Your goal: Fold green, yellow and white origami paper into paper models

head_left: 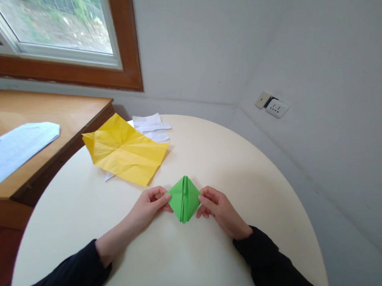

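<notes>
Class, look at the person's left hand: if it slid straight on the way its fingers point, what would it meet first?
The left hand points right, its fingertips already on the green paper's left corner. So it would push into that paper first; beyond it sits the right hand, at the opposite corner.

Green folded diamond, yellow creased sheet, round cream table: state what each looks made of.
Green folded diamond: thin matte paper, with sharp folds and layered edges. Yellow creased sheet: matte paper, crossed by fold lines. Round cream table: smooth, faintly glossy top, probably laminate or painted wood.
</notes>
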A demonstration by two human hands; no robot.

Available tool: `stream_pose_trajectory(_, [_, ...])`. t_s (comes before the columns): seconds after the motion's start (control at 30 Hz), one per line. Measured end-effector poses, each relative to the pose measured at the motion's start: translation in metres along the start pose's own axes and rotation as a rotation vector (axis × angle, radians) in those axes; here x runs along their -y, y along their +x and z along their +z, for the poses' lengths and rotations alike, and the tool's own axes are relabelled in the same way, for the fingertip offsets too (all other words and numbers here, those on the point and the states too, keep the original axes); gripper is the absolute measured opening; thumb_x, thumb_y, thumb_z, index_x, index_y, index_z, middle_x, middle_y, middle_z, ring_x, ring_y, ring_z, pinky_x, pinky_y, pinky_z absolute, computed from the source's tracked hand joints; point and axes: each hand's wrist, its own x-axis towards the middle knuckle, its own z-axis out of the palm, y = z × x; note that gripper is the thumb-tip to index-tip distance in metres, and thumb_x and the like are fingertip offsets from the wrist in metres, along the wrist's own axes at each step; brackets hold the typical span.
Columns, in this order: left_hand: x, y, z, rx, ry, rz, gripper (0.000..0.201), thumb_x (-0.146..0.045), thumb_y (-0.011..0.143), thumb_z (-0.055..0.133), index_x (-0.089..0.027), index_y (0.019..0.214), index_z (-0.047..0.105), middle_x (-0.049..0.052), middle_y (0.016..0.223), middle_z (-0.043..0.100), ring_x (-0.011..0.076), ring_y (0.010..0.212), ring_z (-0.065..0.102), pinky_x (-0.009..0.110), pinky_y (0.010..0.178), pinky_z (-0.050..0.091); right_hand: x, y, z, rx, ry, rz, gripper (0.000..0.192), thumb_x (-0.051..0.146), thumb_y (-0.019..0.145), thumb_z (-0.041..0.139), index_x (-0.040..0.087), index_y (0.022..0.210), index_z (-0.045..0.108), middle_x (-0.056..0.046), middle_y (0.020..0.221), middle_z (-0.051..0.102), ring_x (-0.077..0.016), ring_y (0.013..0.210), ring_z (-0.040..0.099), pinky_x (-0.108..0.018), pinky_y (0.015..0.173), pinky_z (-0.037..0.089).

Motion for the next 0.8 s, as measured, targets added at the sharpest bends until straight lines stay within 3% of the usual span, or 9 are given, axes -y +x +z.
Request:
stream_pose_trajectory(0.13, [0.0012, -0.0001, -0.0009, -0.019, 0.026, 0.029, 0.033, -0.042, 0.060, 0.076, -0.015, 0.065, 0.059, 0.000, 0.056, 0.064, 0.0114, 0.055, 0.059, 0.024, 0.060, 0.048, -0.0019, 0.0006, -0.0005, -0.013, 0.012, 0.000, 0.033, 0.045, 0.070, 0.068, 0.017, 0.071, 0.051, 0.002, 0.063, 0.059, -0.0121, 0.052, 0.060, -0.022, 0.045, 0.034])
stream_pose_trajectory(0.47, [0.0007, -0.0002, -0.0006, -0.010, 0.067, 0.047, 0.031, -0.039, 0.062, 0.075, -0.014, 0.074, 0.062, 0.001, 0.061, 0.065, 0.0123, 0.057, 0.060, 0.024, 0.061, 0.047, -0.0083, 0.0044, 0.0000, -0.049, 0.017, -0.005, 0.033, 0.044, 0.068, 0.069, 0.017, 0.069, 0.050, 0.003, 0.057, 0.058, -0.0121, 0.047, 0.061, -0.019, 0.040, 0.034])
stream_pose_trajectory(0.8, [0.0035, 0.0009, -0.0025, -0.021, 0.100, 0.074, 0.033, -0.040, 0.065, 0.072, -0.014, 0.084, 0.064, 0.000, 0.062, 0.064, 0.0132, 0.058, 0.059, 0.027, 0.063, 0.047, -0.0020, 0.0006, 0.0011, 0.019, -0.006, 0.036, 0.031, 0.044, 0.070, 0.067, 0.016, 0.077, 0.057, -0.001, 0.065, 0.065, -0.0129, 0.049, 0.063, -0.020, 0.041, 0.035])
